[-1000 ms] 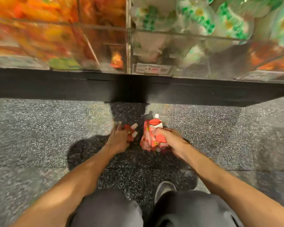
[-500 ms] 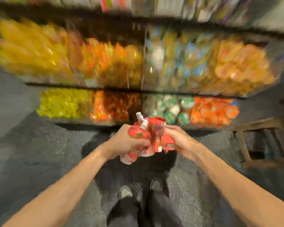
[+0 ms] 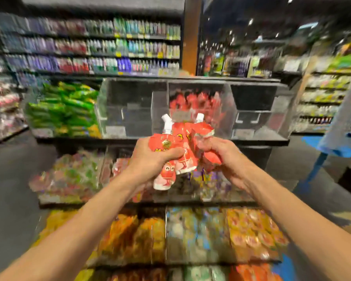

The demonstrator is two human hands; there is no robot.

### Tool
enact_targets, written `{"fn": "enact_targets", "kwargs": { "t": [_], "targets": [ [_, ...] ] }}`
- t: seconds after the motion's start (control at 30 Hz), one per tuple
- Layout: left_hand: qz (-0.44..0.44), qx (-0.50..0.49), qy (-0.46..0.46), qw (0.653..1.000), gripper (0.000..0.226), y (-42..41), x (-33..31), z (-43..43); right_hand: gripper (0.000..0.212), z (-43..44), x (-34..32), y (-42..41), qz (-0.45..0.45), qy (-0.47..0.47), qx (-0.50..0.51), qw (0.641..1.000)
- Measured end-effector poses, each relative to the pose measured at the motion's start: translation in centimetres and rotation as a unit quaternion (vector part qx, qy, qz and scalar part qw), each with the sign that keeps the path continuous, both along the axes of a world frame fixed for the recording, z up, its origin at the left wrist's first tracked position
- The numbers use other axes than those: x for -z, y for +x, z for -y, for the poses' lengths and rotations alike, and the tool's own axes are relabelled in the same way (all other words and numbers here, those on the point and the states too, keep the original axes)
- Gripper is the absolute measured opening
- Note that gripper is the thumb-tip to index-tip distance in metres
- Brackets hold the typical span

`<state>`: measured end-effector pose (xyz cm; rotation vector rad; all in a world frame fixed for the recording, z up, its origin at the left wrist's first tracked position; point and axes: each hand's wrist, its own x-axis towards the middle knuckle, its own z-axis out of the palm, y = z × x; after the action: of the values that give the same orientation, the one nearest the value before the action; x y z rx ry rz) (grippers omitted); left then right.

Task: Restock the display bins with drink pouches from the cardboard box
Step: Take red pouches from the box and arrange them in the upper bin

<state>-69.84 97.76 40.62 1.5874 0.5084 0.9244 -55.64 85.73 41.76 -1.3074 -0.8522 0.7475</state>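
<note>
Before the clear bins point(image 3: 199, 110), left hand point(image 3: 150, 159) and right hand point(image 3: 221, 157) grip crumpled red white-capped drink pouches point(image 3: 180, 142).

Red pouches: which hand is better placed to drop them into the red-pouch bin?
Right hand, probably: its red pouches line up with the red-pouch bin; the left hand faces the empty bin.

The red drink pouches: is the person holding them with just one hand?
No, the left hand and the right hand both grip the bunch of red drink pouches.
</note>
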Motion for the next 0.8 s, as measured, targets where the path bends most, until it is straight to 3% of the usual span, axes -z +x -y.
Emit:
{"fn": "enact_targets", "kwargs": {
  "t": [0.1, 0.17, 0.3, 0.37, 0.47, 0.57, 0.7, 0.8],
  "targets": [
    [0.062, -0.041, -0.044, 0.996, 0.02, 3.9, -1.3, -0.9, 0.025, -0.8, -1.1, 3.6, -0.043, 0.008, -0.006, 0.999],
    [0.098, -0.05, -0.076, 0.991, 0.017, 6.6, -1.9, -1.2, 0.025, -1.4, -1.7, 5.8, -0.1, 0.006, -0.031, 0.995],
    [0.063, -0.036, -0.031, 0.997, 0.02, 11.5, -2.8, -2.8, 0.049, -3.8, -2.4, 10.4, -0.152, 0.009, -0.044, 0.987],
    [0.028, 0.004, 0.005, 1.0, 0.023, 13.0, -3.1, -3.9, 0.049, -5.1, -2.9, 12.2, -0.165, 0.002, -0.033, 0.986],
    [-0.02, 0.071, 0.057, 0.996, 0.034, 14.5, -3.1, -5.4, 0.026, -6.6, -3.2, 14.2, -0.193, -0.003, -0.037, 0.981],
    [-0.077, 0.098, 0.125, 0.984, 0.04, 16.1, -3.8, -7.2, 0.019, -8.3, -3.4, 15.9, -0.203, -0.001, -0.032, 0.979],
    [-0.09, 0.024, 0.204, 0.975, 0.044, 17.5, -6.5, -12.7, 0.029, -9.9, -5.2, 17.7, -0.196, 0.014, -0.014, 0.98],
    [-0.094, -0.047, 0.189, 0.976, 0.049, 18.2, -9.2, -18.2, 0.037, -10.5, -6.6, 19.9, -0.163, 0.027, 0.017, 0.986]
  ]
}}
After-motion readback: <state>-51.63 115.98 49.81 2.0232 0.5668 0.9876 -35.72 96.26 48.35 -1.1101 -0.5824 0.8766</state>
